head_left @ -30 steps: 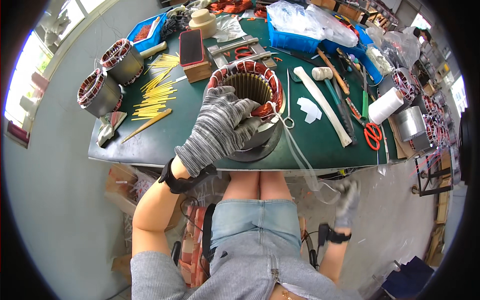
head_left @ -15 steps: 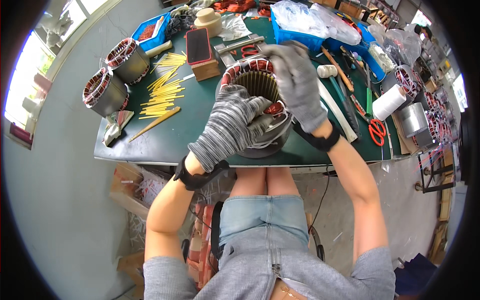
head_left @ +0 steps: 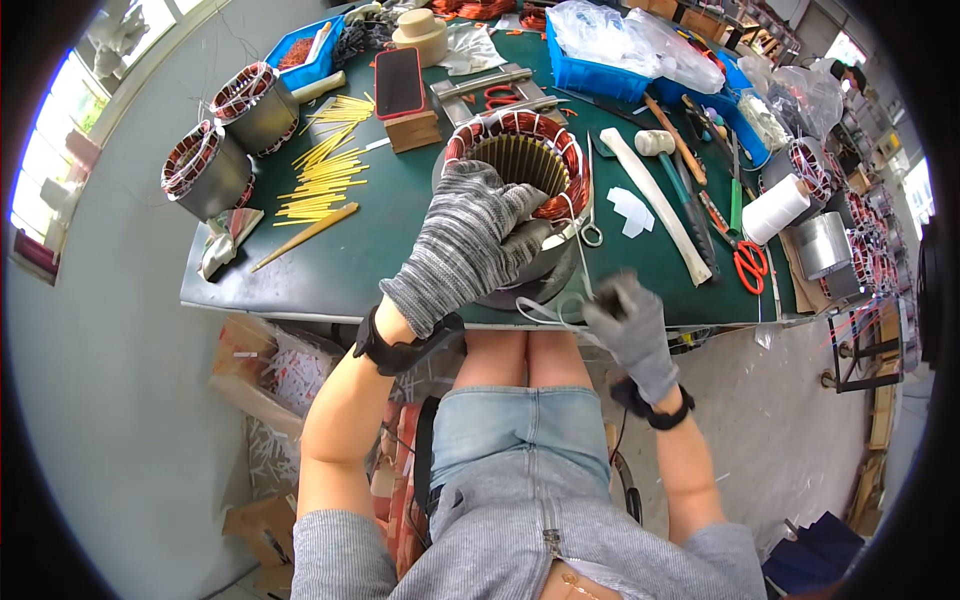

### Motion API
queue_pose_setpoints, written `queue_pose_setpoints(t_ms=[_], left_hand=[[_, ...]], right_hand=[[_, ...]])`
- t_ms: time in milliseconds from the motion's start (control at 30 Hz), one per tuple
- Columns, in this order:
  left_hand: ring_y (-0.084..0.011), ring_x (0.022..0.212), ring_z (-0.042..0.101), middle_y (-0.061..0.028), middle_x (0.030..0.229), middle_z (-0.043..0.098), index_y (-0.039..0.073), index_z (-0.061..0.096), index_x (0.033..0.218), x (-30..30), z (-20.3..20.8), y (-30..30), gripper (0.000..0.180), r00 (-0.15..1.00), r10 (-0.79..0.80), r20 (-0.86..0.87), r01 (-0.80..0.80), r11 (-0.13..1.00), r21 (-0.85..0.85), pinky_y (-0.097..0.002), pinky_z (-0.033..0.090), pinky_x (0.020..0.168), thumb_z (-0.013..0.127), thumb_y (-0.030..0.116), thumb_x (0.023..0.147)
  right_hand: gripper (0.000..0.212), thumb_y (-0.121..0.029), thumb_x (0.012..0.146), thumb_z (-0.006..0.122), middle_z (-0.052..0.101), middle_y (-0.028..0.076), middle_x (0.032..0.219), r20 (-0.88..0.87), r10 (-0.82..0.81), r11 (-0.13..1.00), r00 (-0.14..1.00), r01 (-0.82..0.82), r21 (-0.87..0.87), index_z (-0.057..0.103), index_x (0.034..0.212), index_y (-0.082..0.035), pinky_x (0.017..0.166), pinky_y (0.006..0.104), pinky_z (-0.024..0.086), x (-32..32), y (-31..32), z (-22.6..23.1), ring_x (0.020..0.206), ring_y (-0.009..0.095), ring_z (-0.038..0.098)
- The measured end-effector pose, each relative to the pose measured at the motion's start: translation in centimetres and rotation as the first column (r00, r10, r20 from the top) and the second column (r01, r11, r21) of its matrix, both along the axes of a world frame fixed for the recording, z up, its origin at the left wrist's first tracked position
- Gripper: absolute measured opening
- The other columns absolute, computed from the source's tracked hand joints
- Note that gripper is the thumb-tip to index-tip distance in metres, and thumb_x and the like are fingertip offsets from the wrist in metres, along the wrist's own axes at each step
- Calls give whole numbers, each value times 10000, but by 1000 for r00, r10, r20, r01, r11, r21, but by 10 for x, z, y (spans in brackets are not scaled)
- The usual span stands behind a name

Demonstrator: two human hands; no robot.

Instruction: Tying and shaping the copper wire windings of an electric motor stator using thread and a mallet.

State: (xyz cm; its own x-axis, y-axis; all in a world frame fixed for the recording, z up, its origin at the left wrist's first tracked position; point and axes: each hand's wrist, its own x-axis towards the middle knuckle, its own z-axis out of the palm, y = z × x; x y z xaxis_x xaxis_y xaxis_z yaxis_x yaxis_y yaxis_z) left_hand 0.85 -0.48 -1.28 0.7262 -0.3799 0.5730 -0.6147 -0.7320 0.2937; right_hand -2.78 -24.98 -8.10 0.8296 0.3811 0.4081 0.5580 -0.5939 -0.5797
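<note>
A motor stator (head_left: 572, 165) stands upright near the table's front edge, its ring of red copper windings bound with white ties and its slots lined in yellow. My left hand (head_left: 462, 240), in a striped grey glove, is closed over the near left part of the winding rim. From the front of the windings a white lacing cord (head_left: 584, 268) runs taut down to my right hand (head_left: 632, 332). That gloved hand is closed on the cord, off the table's front edge, and loops of cord hang beside it. A thin metal tool with a ring handle (head_left: 592, 236) lies right of the stator.
Two more stators (head_left: 208, 172) stand at the left, near yellow strips (head_left: 322, 185) and a phone (head_left: 399, 84) on a wooden block. At the right lie a white mallet (head_left: 655, 142), red-handled scissors (head_left: 750, 265) and a cord spool (head_left: 777, 208). Blue bins (head_left: 590, 78) line the back.
My right hand has moved from above the stator down and toward me, drawing the cord out. The far windings and the ring-handled tool now show. My left hand stays on the rim.
</note>
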Motion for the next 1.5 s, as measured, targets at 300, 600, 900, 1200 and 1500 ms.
queue_pose_setpoints(t_ms=[300,600,900,1200,1500], left_hand=[[-357,881,552,-165,878,604,58,668,1027,-1,-2,2,295,999,-18,30,19,1000,-7,-457,438,853,708,211,779],[-342,869,576,-137,886,634,42,660,1048,4,0,6,303,995,-93,40,92,995,27,-439,439,862,693,207,796],[-374,1176,497,-198,1185,579,31,596,1190,-2,10,12,396,999,-33,27,24,957,288,-467,369,1047,632,214,841],[-339,815,536,-141,896,552,65,553,933,0,-28,-30,209,939,225,260,-236,972,13,-450,427,744,570,160,748],[-327,794,526,-122,821,537,87,542,889,15,-43,-8,302,891,209,402,-222,975,-15,-450,428,746,654,278,683]], right_hand=[[211,-183,919,600,691,56,962,-886,53,-482,460,789,381,658,1090,-76,852,367,529,-180,-254,-212,912,201,627],[211,-190,875,622,575,139,1079,-73,-389,878,918,394,273,624,1026,-44,851,399,464,-27,-50,-5,1008,282,535],[113,-197,931,604,493,-48,706,-487,809,322,329,444,836,586,914,-87,506,215,383,-4,38,34,568,49,433],[112,-185,992,510,446,-36,703,-247,820,150,517,222,963,589,1005,-106,481,181,335,34,66,72,560,23,395],[269,-230,1033,337,265,-88,561,-76,988,-15,135,576,818,501,877,-86,330,192,185,23,78,90,383,17,209]])
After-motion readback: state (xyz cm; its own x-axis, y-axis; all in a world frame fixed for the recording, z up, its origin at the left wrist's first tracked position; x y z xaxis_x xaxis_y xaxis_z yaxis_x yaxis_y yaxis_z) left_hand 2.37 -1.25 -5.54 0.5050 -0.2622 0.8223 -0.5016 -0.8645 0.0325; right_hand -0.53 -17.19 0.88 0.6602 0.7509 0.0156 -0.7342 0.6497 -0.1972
